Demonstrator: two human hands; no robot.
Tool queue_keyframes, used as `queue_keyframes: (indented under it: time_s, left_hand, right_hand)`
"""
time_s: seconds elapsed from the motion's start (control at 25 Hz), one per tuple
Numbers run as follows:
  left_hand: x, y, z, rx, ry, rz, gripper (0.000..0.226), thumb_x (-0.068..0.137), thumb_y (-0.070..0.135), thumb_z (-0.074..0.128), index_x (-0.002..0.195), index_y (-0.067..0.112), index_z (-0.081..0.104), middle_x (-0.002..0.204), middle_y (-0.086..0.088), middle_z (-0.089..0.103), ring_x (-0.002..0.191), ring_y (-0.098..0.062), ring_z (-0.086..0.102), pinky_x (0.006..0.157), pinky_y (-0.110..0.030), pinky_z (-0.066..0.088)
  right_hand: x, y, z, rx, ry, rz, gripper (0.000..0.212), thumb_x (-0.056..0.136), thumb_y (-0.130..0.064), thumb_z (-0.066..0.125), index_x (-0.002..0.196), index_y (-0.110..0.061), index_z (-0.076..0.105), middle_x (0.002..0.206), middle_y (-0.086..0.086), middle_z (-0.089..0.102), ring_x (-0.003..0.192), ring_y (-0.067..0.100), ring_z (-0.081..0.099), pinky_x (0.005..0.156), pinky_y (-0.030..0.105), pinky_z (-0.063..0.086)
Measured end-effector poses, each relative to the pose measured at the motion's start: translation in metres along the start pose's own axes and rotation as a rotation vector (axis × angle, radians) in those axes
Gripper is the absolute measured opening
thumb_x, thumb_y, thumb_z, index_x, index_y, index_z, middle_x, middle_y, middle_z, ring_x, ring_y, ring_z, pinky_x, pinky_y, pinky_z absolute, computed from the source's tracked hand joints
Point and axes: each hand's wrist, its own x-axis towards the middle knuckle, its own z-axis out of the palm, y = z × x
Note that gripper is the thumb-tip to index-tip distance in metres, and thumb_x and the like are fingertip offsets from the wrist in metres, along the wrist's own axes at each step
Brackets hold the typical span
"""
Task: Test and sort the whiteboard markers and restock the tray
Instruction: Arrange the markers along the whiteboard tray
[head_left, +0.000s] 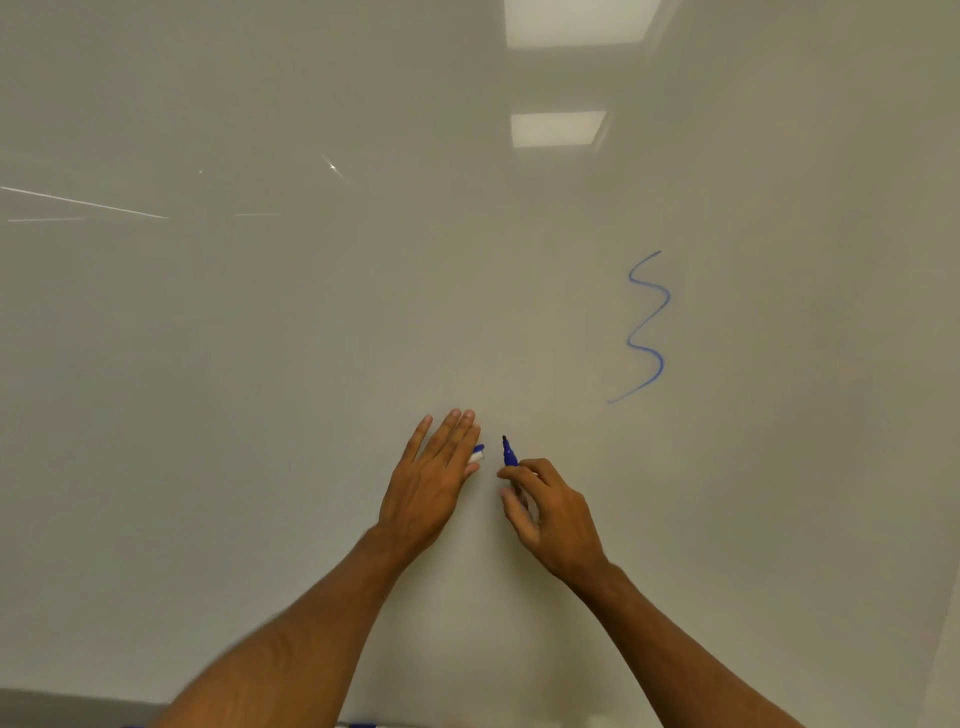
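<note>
I face a whiteboard (311, 338) that carries a blue wavy line (648, 327) at the right. My right hand (550, 512) grips an uncapped blue marker (510, 456) with its dark tip pointing up, close to the board. My left hand (431, 483) is beside it on the left, fingers stretched out. A small blue and white cap (478, 453) peeks out between its thumb and index finger, pinched there. A short gap separates the cap from the marker tip.
Ceiling lights reflect in the board at the upper right. At the very bottom edge a strip of the marker tray (363, 724) shows, with blue marker parts on it. Both my forearms cover much of that edge.
</note>
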Motion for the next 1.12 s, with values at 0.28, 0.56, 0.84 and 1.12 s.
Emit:
queue_keyframes:
  time_s: [0.28,0.56,0.84,1.12]
  left_hand:
    - [-0.085,-0.025,0.0,-0.081,-0.251,-0.081,0.056,0.105,0.034,0.013,0.134,0.007,0.051,0.138,-0.01,0.052,0.13,-0.023,0.048,0.115,-0.04,0.015]
    - [-0.136,-0.047,0.002,-0.08,-0.295,-0.06,0.06,0.104,0.036,0.009,0.128,0.01,0.058,0.134,-0.009,0.057,0.125,-0.024,0.053,0.114,-0.045,0.011]
    - [-0.17,-0.056,0.008,-0.111,-0.322,0.047,0.037,0.081,0.033,0.071,0.115,0.019,0.068,0.118,-0.002,0.068,0.113,-0.022,0.062,0.109,-0.051,0.026]
    - [-0.184,-0.047,-0.001,-0.33,-0.68,-0.27,0.034,0.103,0.032,0.036,0.129,0.019,0.052,0.121,-0.003,0.061,0.101,-0.02,0.056,0.084,-0.024,0.035]
  right_hand:
    - [-0.033,-0.029,0.053,0.011,-0.246,0.201,0.026,0.099,-0.025,0.045,0.124,-0.02,0.043,0.113,-0.001,0.059,0.086,0.018,0.061,0.073,0.029,0.051]
    - [-0.05,-0.055,0.087,-0.035,-0.37,0.088,0.026,0.099,-0.024,0.045,0.124,-0.017,0.051,0.114,0.0,0.058,0.086,0.015,0.058,0.068,0.024,0.046]
    - [-0.059,-0.068,0.107,0.017,-0.45,0.016,0.024,0.096,-0.02,0.053,0.118,-0.013,0.059,0.109,0.006,0.064,0.09,0.018,0.06,0.077,0.021,0.043]
    - [-0.059,-0.082,0.136,0.149,-0.578,0.113,0.022,0.093,-0.013,0.056,0.114,-0.01,0.063,0.108,0.009,0.065,0.095,0.021,0.06,0.086,0.028,0.047]
